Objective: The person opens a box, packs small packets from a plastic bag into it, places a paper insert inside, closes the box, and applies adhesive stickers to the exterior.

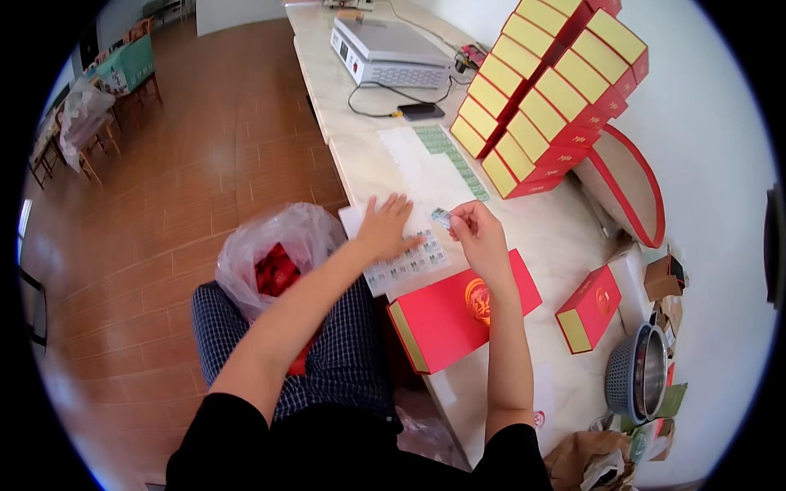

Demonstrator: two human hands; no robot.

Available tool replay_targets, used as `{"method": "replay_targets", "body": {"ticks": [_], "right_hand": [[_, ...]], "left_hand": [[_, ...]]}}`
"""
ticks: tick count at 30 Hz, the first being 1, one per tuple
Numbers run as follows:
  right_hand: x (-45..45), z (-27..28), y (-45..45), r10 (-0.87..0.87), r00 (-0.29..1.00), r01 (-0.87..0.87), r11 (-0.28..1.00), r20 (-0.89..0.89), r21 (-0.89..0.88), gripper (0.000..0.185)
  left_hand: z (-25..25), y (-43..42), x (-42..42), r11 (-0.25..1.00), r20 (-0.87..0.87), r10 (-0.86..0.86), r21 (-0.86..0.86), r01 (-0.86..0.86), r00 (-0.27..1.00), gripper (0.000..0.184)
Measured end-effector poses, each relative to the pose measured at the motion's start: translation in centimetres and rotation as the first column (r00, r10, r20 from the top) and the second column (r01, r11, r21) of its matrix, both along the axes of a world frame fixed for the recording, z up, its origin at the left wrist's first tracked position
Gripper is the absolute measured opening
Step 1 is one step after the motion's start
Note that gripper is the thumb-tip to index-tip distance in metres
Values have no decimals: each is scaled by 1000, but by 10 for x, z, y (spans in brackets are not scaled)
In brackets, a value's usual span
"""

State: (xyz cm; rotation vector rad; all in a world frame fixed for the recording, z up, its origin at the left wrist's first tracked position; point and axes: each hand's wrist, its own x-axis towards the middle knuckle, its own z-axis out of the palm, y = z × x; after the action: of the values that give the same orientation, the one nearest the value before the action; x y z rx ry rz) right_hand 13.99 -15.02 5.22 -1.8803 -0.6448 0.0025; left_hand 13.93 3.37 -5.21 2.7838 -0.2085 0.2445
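Observation:
My left hand (385,231) lies flat, fingers spread, on a white sheet of printed labels (417,260) at the table's edge. Just right of it, my right hand (477,233) pinches a small printed label (442,217) between thumb and finger, above the table. A red box with yellow sides and an orange emblem (434,323) lies below my right hand, partly hidden by that forearm. Beyond the hands, a sheet with green labels (446,155) lies on the table.
Stacked red and yellow boxes (524,106) stand at the back right. A smaller red box (591,307) and baskets (634,372) are at the right. A grey machine (389,53) and black phone (421,111) sit farther back. A plastic bag (241,245) holds red items by my lap.

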Motion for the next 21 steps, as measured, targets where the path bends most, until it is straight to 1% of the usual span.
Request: {"method": "replay_targets", "body": {"ticks": [1,2,3,4,5,6,7,8,9,10,11,12,14,15,17,18,19,20,21], "right_hand": [[-11,3,-3,-3,1000,2,1000,-21,-20,4],[-25,7,-4,37,992,-38,999,-124,-11,6],[-38,8,-7,71,971,-72,997,-228,5,7],[-47,6,-10,80,952,-82,997,-295,6,14],[-53,5,-13,62,944,-67,998,-325,-4,14],[-59,5,-16,100,939,-117,993,-329,-33,17],[-64,4,-18,139,932,-167,984,-335,-57,19],[-68,5,-20,186,920,-226,971,-345,-77,25],[-70,1,-22,176,913,-217,973,-369,-73,25],[-72,-3,-23,231,907,-267,962,-351,-56,27],[-74,-5,-24,288,900,-317,947,-328,-39,28],[-76,-4,-23,302,891,-326,945,-340,-16,30],[-78,-10,-22,287,891,-309,951,-351,-6,31],[-80,-13,-22,282,894,-300,954,-347,0,31],[-85,-19,-20,255,889,-269,963,-380,17,32],[-88,-21,-20,207,921,-234,971,-331,-45,32],[-90,-22,-19,159,947,-194,975,-279,-104,32],[-90,-23,-18,130,949,-162,983,-288,-88,33],[-90,-24,-17,126,946,-158,984,-299,-86,33]], "left_hand": [[2,4,10,1000,-21,-3,-20,2,1000,84],[-3,9,20,983,59,-55,-173,64,997,74],[-9,10,25,939,144,-91,-317,133,985,65],[-8,9,25,932,117,-100,-336,134,988,65],[5,11,20,899,227,-79,-405,168,971,52],[16,11,12,861,329,-46,-466,205,943,40],[23,7,0,855,297,-62,-477,204,953,40],[31,3,-16,742,313,-6,-635,214,950,30],[36,-1,-30,606,321,61,-764,221,945,22],[37,-4,-44,604,301,52,-769,210,952,22],[37,-7,-62,541,257,59,-821,185,965,20],[34,-9,-79,474,212,63,-866,158,975,19],[23,-12,-109,449,123,62,-889,82,990,17],[17,-13,-121,444,112,60,-893,74,992,17],[8,-14,-138,347,55,54,-937,33,997,16],[6,-14,-145,343,45,54,-939,23,998,16],[7,-14,-151,305,9,22,-952,2,1000,16],[8,-15,-156,268,-24,-12,-963,-20,1000,16],[9,-17,-161,268,-35,-17,-963,-30,999,16]]}}
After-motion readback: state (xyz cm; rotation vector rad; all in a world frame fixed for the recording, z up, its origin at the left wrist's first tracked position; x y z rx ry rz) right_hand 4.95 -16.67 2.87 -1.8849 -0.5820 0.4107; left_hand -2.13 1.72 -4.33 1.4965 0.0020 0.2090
